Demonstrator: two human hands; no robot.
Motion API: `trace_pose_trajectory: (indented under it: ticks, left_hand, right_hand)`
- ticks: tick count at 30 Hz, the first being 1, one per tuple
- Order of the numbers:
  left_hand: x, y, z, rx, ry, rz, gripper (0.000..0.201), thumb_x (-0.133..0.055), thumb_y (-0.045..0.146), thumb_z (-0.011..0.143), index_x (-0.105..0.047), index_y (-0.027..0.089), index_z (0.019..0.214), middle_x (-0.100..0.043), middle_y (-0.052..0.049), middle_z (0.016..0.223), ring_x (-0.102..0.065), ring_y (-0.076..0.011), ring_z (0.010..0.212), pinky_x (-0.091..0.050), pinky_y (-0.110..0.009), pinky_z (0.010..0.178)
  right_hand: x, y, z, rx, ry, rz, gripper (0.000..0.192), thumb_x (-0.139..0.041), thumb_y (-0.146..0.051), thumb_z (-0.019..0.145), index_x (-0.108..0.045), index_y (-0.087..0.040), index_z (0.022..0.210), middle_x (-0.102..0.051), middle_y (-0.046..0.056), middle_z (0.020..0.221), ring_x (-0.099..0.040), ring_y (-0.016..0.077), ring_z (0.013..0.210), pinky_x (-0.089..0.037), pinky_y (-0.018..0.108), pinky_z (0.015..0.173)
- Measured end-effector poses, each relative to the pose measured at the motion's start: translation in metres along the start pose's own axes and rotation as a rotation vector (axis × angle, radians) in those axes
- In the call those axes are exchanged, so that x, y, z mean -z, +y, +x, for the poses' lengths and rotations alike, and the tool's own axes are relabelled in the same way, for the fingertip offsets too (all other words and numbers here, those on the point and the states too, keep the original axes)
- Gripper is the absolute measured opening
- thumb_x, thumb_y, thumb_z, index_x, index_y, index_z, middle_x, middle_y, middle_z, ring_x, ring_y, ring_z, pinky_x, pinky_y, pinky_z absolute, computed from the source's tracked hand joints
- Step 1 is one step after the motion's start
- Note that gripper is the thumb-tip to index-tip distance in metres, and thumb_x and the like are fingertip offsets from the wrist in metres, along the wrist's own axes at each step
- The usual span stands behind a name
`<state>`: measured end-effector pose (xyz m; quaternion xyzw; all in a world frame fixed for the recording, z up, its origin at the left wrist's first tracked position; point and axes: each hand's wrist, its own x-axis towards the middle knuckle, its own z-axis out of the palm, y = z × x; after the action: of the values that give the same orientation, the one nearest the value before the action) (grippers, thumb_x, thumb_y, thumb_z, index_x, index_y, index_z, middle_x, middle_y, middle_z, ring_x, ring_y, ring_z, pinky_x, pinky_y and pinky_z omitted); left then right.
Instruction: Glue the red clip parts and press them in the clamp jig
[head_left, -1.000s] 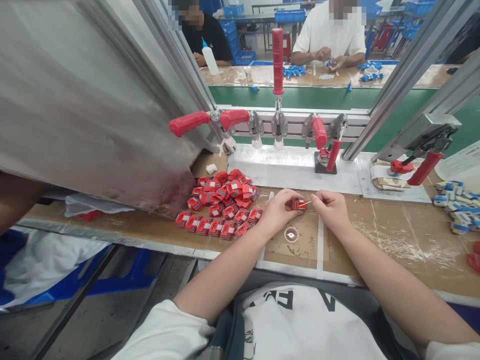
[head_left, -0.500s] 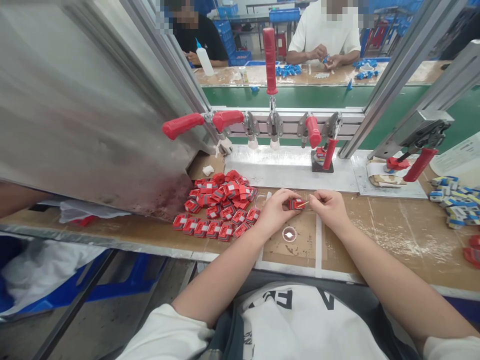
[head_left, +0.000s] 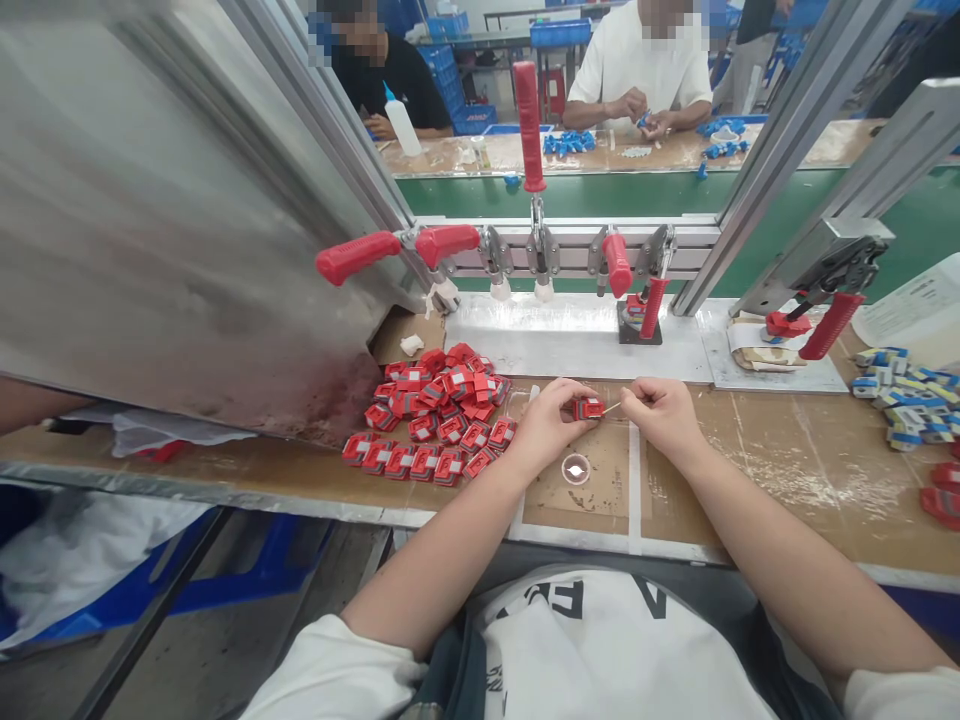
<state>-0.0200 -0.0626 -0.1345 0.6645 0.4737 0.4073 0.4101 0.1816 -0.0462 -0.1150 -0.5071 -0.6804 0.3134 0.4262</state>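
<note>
So the left hand (head_left: pixel 550 425) was pinched shut around a small red part (head_left: pixel 588 408), holding it just above the counter (head_left: pixel 787 470). The right hand (head_left: pixel 664 415) had its fingertips closed on a thin stick (head_left: pixel 612 407), tip right up against the part. A little round dish (head_left: pixel 576 468) sat just below both hands, and a pile of red parts (head_left: pixel 435 410) lay off to the left. Red-handled clamps (head_left: pixel 525 250) lined the back.

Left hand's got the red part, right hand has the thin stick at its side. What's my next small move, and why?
Probably ease the thin stick slightly further left into the red part: the left hand pinches it steady, the right hand holds the stick, tip at its edge.
</note>
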Motion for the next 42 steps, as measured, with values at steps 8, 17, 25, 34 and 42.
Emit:
trace_pose_trajectory:
  ticks: [8,17,25,34,42]
  left_hand:
    - [-0.003,-0.009,0.003,0.169,0.059,-0.138,0.041,-0.084,0.017,0.074,-0.072,0.018,0.113,-0.073,-0.01,0.116,-0.074,-0.0214,0.097,-0.061,-0.031,0.081]
    - [-0.003,-0.01,0.003,0.197,0.068,-0.187,0.043,-0.087,0.023,0.073,-0.073,0.016,0.113,-0.078,-0.012,0.112,-0.075,-0.024,0.098,-0.061,-0.034,0.085]
    - [-0.004,-0.009,0.003,0.216,0.055,-0.15,0.044,-0.088,0.027,0.071,-0.074,0.015,0.11,-0.079,-0.01,0.101,-0.075,-0.0217,0.086,-0.06,-0.032,0.076]
    - [-0.005,-0.01,0.003,0.189,0.045,-0.129,0.041,-0.087,0.025,0.071,-0.074,0.015,0.109,-0.079,-0.01,0.103,-0.076,-0.0219,0.087,-0.062,-0.034,0.082]
    - [-0.004,-0.007,0.001,0.196,0.047,-0.133,0.041,-0.089,0.024,0.07,-0.074,0.016,0.108,-0.079,-0.009,0.101,-0.076,-0.0211,0.088,-0.062,-0.032,0.08]
  right_hand:
    - [-0.006,-0.013,-0.018,0.457,-0.403,0.052,0.042,-0.052,-0.03,0.093,-0.032,-0.023,0.057,-0.033,-0.005,0.052,-0.03,0.0106,0.05,-0.026,0.027,0.054]
    - [-0.014,-0.003,-0.021,0.644,-0.472,-0.03,0.039,-0.055,-0.022,0.092,-0.03,-0.023,0.061,-0.032,-0.006,0.055,-0.029,0.0098,0.052,-0.021,0.027,0.052]
    - [-0.008,-0.003,-0.013,0.401,-0.083,0.068,0.043,-0.055,-0.027,0.095,-0.032,-0.022,0.058,-0.031,-0.006,0.054,-0.029,0.0094,0.05,-0.025,0.026,0.051]
    - [-0.013,0.007,0.004,0.075,0.059,0.053,0.044,-0.057,-0.04,0.09,-0.037,-0.022,0.056,-0.03,-0.006,0.054,-0.03,0.0101,0.053,-0.025,0.026,0.052]
    - [-0.011,0.007,0.004,0.087,0.082,-0.001,0.042,-0.056,-0.038,0.091,-0.038,-0.022,0.056,-0.032,-0.006,0.054,-0.031,0.0105,0.053,-0.025,0.027,0.053]
